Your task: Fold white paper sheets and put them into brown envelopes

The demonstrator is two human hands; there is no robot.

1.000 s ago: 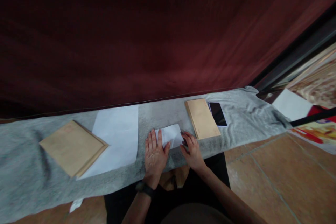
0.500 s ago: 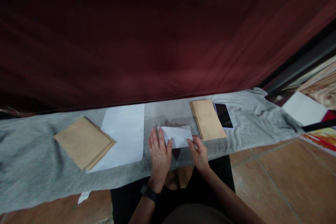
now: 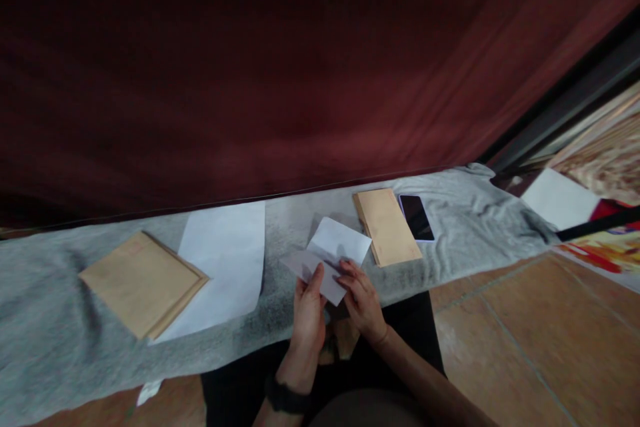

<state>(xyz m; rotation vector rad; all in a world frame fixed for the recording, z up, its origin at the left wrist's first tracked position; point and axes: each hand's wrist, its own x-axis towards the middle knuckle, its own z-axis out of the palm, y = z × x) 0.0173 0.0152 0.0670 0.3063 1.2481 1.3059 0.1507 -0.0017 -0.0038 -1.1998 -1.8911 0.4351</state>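
A folded sheet of white paper [image 3: 343, 240] is between my two hands, held a little above the cloth with its panels partly spread. My left hand [image 3: 309, 310] grips the near-left panel, thumb on top and fingers underneath. At the right side, my right hand [image 3: 363, 297] has its bent fingers on the paper near the fold. Right of the paper lies a stack of brown envelopes [image 3: 389, 227]. On the left, larger white sheets [image 3: 227, 260] lie flat, and a second stack of brown envelopes [image 3: 143, 283] partly covers them.
A phone [image 3: 417, 218] lies beside the right envelope stack. Grey cloth [image 3: 460, 227] covers the narrow surface, with a dark red curtain [image 3: 300, 80] behind it. Tiled floor [image 3: 495, 320] shows below. At the far right are a black bar [image 3: 600, 223] and a white panel [image 3: 560, 200].
The folded paper has been lifted and turned from lying flat, and its panels have come apart. My left hand went from lying flat to gripping it. The view has shifted slightly.
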